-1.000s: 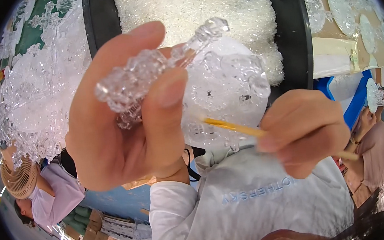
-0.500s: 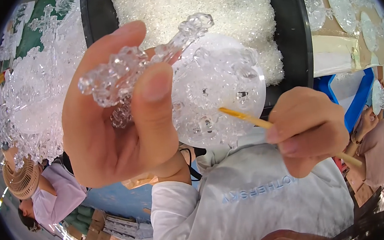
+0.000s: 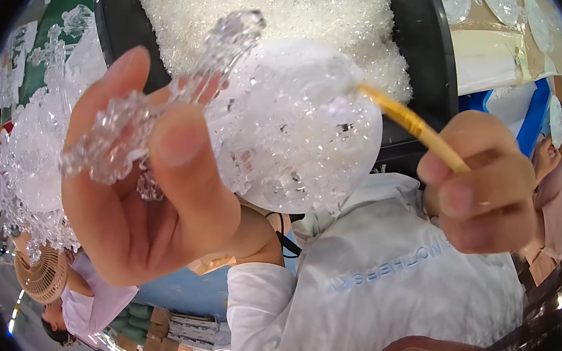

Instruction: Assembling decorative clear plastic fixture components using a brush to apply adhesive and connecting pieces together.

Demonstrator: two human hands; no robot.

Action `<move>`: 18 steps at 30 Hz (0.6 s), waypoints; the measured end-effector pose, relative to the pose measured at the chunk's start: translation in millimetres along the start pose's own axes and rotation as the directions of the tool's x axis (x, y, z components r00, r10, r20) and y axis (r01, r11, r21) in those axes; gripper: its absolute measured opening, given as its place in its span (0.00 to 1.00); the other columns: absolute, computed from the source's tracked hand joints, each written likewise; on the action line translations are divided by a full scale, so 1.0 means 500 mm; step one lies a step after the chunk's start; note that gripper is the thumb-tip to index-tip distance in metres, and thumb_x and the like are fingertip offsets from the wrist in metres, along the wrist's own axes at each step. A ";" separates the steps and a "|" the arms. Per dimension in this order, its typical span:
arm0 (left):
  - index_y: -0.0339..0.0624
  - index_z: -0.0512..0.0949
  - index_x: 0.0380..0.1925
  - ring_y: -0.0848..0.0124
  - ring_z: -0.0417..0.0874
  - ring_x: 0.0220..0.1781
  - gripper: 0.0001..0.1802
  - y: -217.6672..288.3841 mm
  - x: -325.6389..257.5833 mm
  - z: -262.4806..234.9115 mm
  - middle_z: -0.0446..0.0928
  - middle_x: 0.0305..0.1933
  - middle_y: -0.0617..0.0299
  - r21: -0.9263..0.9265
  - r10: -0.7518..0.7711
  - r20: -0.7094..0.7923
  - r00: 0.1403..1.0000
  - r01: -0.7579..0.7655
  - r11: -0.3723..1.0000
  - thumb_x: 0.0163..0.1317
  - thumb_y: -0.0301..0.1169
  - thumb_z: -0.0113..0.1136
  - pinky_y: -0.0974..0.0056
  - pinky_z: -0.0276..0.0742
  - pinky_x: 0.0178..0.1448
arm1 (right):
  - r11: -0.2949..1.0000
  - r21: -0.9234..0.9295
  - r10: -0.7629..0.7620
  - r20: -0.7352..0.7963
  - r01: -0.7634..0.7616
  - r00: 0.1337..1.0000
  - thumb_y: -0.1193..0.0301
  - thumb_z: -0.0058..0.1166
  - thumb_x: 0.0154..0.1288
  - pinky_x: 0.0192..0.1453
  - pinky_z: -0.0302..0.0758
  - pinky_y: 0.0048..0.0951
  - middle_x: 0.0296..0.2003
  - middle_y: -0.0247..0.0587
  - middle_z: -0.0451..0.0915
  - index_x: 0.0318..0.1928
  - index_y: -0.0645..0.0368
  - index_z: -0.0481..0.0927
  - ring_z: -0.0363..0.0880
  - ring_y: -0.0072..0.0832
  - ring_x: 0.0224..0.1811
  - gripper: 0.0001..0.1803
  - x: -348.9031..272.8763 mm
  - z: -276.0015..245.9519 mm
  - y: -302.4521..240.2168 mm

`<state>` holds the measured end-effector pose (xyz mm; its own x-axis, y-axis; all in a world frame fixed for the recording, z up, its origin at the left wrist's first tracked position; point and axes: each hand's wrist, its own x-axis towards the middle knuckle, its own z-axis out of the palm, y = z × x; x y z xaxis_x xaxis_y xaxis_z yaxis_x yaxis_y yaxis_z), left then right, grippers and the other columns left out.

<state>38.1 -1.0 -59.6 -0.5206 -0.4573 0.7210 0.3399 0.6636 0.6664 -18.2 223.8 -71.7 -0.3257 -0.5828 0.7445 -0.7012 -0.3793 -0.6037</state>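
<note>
My left hand [image 3: 155,208] is closed round a clear, knobbly plastic piece [image 3: 114,130], pinched between thumb and fingers, its narrow end slanting up to the right. Just right of that hand is a round white disc [image 3: 355,175] bearing several clear, sparkling ornaments; whether the hand also supports it is hidden. In my right hand [image 3: 488,186], the fingers grip a thin paintbrush [image 3: 415,125] with a yellow-orange tip section and pale wooden handle. The brush's tip points up and left, at the disc's upper right edge; whether it touches cannot be told.
A black tray [image 3: 420,40] full of glittering white granules [image 3: 264,4] lies beyond the hands. More clear ornaments [image 3: 35,152] crowd the left side. A blue bin [image 3: 536,117] and discs on a brown table [image 3: 466,29] are at right. Other people work at both sides.
My left hand has shifted left with the clear piece, which is now blurred. My right hand has moved right, and the brush tip has risen from mid-disc to its upper right edge.
</note>
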 end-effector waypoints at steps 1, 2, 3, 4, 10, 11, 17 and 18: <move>0.28 0.81 0.40 0.85 0.66 0.13 0.18 0.002 0.003 0.007 0.81 0.21 0.55 -0.002 0.000 -0.001 1.000 0.000 1.000 0.57 0.34 0.69 0.81 0.50 0.17 | 1.000 -0.002 0.000 0.001 0.000 1.000 0.77 0.60 0.49 0.31 0.72 0.28 0.42 0.43 0.70 0.35 0.50 0.76 0.72 0.34 0.30 0.12 0.011 -0.020 -0.013; 0.28 0.81 0.40 0.85 0.69 0.15 0.17 0.001 0.004 0.004 0.82 0.25 0.53 -0.061 -0.008 0.028 1.000 0.009 0.998 0.57 0.33 0.68 0.81 0.53 0.18 | 0.961 -0.276 0.044 0.124 -0.008 0.991 0.77 0.60 0.46 0.33 0.73 0.29 0.39 0.41 0.69 0.37 0.48 0.77 0.70 0.35 0.31 0.15 0.026 -0.031 -0.029; 0.27 0.80 0.40 0.84 0.71 0.16 0.17 0.004 0.005 0.000 0.83 0.28 0.51 -0.119 -0.013 0.056 0.998 0.020 0.993 0.58 0.32 0.68 0.82 0.56 0.19 | 0.849 -0.528 0.116 0.230 0.024 0.966 0.78 0.61 0.44 0.35 0.73 0.30 0.36 0.39 0.67 0.39 0.47 0.79 0.69 0.36 0.33 0.19 0.035 -0.034 -0.038; 0.27 0.80 0.40 0.84 0.71 0.16 0.17 0.017 -0.002 -0.002 0.83 0.28 0.51 -0.083 -0.020 0.042 0.999 0.023 0.996 0.58 0.32 0.68 0.82 0.56 0.19 | 0.847 -0.531 0.113 0.235 0.031 0.965 0.78 0.62 0.43 0.35 0.74 0.30 0.35 0.36 0.64 0.41 0.46 0.80 0.66 0.34 0.33 0.21 0.037 -0.015 -0.021; 0.25 0.80 0.40 0.78 0.79 0.24 0.15 -0.021 -0.025 -0.017 0.84 0.37 0.50 -0.001 0.130 0.031 0.991 -0.130 0.992 0.58 0.29 0.66 0.81 0.69 0.26 | 0.671 -0.683 -0.072 0.326 0.288 0.943 0.72 0.65 0.38 0.26 0.60 0.28 0.22 0.31 0.64 0.39 0.54 0.83 0.57 0.27 0.23 0.20 0.055 0.023 0.015; 0.25 0.80 0.40 0.78 0.79 0.24 0.15 -0.024 -0.021 -0.017 0.84 0.37 0.50 -0.016 0.121 0.013 0.993 -0.121 0.992 0.58 0.29 0.66 0.81 0.69 0.26 | 0.661 -0.687 -0.064 0.349 0.302 0.935 0.72 0.65 0.38 0.26 0.60 0.28 0.22 0.31 0.64 0.39 0.54 0.83 0.57 0.27 0.23 0.20 0.070 0.012 0.008; 0.25 0.80 0.40 0.78 0.79 0.24 0.15 -0.034 -0.028 -0.042 0.84 0.36 0.50 -0.001 0.073 -0.090 0.993 -0.073 0.997 0.58 0.29 0.66 0.80 0.70 0.27 | 0.556 -0.691 -0.136 0.472 0.461 0.871 0.59 0.48 0.30 0.27 0.56 0.31 0.18 0.30 0.65 0.33 0.58 0.87 0.62 0.26 0.23 0.27 0.103 0.016 0.003; 0.25 0.80 0.40 0.78 0.79 0.24 0.15 -0.039 -0.037 -0.043 0.84 0.36 0.50 -0.003 0.063 -0.105 0.992 -0.064 0.998 0.58 0.28 0.66 0.80 0.70 0.27 | 0.573 -0.697 -0.101 0.463 0.432 0.881 0.60 0.48 0.31 0.27 0.56 0.31 0.18 0.34 0.68 0.33 0.61 0.87 0.65 0.27 0.22 0.26 0.102 0.028 0.002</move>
<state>57.9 -18.1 -82.1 -0.4131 -0.4737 0.7777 0.3746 0.6900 0.6193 -26.5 183.7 -38.4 0.0779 -0.8073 0.5849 -0.9842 0.0314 0.1744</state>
